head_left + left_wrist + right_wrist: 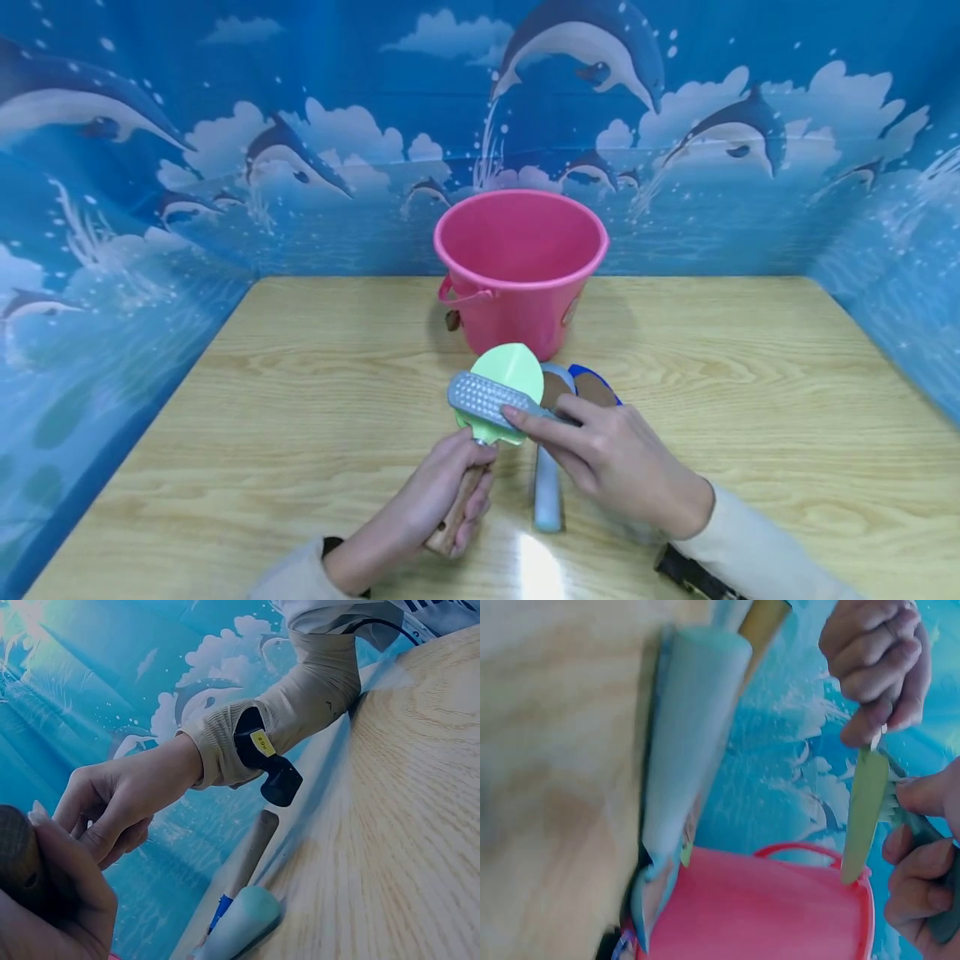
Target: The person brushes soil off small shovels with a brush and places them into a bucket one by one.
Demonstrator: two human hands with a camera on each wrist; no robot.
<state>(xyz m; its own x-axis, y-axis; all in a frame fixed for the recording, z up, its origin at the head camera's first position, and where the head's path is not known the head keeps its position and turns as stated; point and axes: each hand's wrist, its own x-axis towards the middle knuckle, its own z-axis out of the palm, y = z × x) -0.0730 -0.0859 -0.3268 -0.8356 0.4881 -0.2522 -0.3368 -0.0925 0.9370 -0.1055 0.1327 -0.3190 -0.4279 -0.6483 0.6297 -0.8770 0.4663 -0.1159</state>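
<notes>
Pale green trowel (512, 364), gripped by its handle (453, 521) in the left hand (457, 475), before the pink bucket (504, 323). Brush (480, 395) held in the right hand (618, 450), against the blade (525, 375). Looks mid-scrub; cannot tell how clean. Possibly left to do: brown-bladed tools (595, 388) on the table (300, 375).

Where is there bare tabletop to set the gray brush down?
Bare table shows left of the pink bucket and left hand, out to the dolphin backdrop, and right of the bucket, beyond the right hand. Crowded: the middle, with the light-blue-handled tool and blue-edged tool before the bucket.
</notes>
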